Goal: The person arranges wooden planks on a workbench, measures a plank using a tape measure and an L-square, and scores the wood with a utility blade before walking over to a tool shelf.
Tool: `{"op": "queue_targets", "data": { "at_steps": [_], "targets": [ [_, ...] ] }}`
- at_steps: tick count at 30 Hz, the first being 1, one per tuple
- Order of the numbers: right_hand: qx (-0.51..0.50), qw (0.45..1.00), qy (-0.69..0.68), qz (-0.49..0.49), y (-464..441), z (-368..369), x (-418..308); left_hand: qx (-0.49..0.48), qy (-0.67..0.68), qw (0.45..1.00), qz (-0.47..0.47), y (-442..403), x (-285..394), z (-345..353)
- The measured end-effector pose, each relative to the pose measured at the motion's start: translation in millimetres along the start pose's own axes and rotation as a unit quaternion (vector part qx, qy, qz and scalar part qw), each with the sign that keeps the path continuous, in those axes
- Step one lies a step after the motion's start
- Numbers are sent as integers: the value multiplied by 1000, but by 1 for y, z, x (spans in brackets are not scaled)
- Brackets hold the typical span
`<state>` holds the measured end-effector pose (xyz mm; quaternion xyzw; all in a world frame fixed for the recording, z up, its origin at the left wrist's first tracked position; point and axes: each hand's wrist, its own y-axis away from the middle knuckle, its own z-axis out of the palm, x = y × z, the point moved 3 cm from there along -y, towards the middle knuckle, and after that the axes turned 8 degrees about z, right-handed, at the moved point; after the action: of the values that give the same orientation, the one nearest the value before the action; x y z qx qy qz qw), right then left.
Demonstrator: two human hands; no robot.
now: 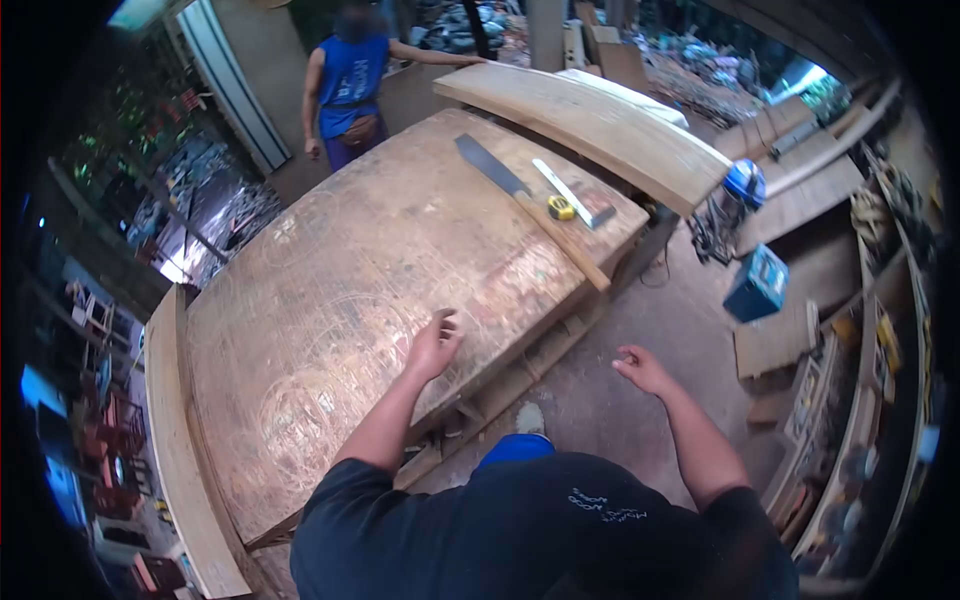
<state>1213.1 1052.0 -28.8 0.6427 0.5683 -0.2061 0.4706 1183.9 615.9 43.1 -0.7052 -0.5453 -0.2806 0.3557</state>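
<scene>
My left hand point(435, 345) hovers at the near edge of a worn wooden workbench point(330, 260), fingers loosely curled and apart, with nothing in it. Off the bench's right side, my right hand point(643, 369) hangs over the floor, also without anything in it, thumb and fingers apart. On the bench top lies a long-handled tool with a broad dark blade point(490, 165) and a wooden handle point(565, 243). Beside it are a yellow and black tape measure point(561, 208) and a try square point(562, 184) with a pale blade.
A thick plank point(590, 120) runs along the bench's far right side, and another plank point(180, 430) along its left. Behind the bench stands a person in a blue shirt point(352, 75), one hand on the far plank. A blue box point(757, 283) and wood scraps point(780, 345) are at right.
</scene>
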Motion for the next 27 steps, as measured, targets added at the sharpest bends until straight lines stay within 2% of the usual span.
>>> {"op": "queue_targets", "data": {
  "at_steps": [2,4,6,7,9,11,14,15,17,18,20,21,23,25,26,27],
  "targets": [
    [0,1000,5,-10,-37,-25,-19,-36,-13,999,-5,-72,-15,42],
    [3,1000,3,2,-69,-57,-36,-86,-36,995,-22,-137,2,79],
    [51,990,109,-72,-96,-81,-65,-67,-116,989,64,-198,-1,124],
    [47,991,106,-68,-109,-90,-79,-72,-117,989,60,-219,15,134],
    [80,984,128,-97,-145,-113,-117,-135,-176,972,-80,-254,48,144],
    [106,955,210,-181,-196,-123,-132,-143,-177,968,-104,-281,55,162],
    [85,931,270,-231,-277,-121,-150,-129,-165,968,-140,-292,45,185],
    [92,913,304,-255,-302,-116,-155,-100,-124,972,-170,-290,42,192],
    [43,900,318,-293,-346,-101,-161,-42,-48,971,-230,-284,41,208],
    [19,898,343,-274,-352,-92,-163,-38,-53,968,-243,-280,53,217],
    [-4,893,359,-272,-372,-96,-177,45,5,934,-354,-283,82,223],
    [-29,887,365,-281,-379,-92,-176,76,-129,943,-297,-277,55,243],
    [-61,885,362,-286,-388,-86,-176,34,-186,931,-313,-276,70,259],
    [-103,891,325,-299,-398,-87,-176,110,-131,928,-332,-270,79,268],
    [-107,893,320,-298,-402,-84,-171,150,-28,906,-396,-263,79,271],
    [-110,897,304,-300,-408,-82,-171,190,-28,912,-363,-257,85,272]
  ]
}}
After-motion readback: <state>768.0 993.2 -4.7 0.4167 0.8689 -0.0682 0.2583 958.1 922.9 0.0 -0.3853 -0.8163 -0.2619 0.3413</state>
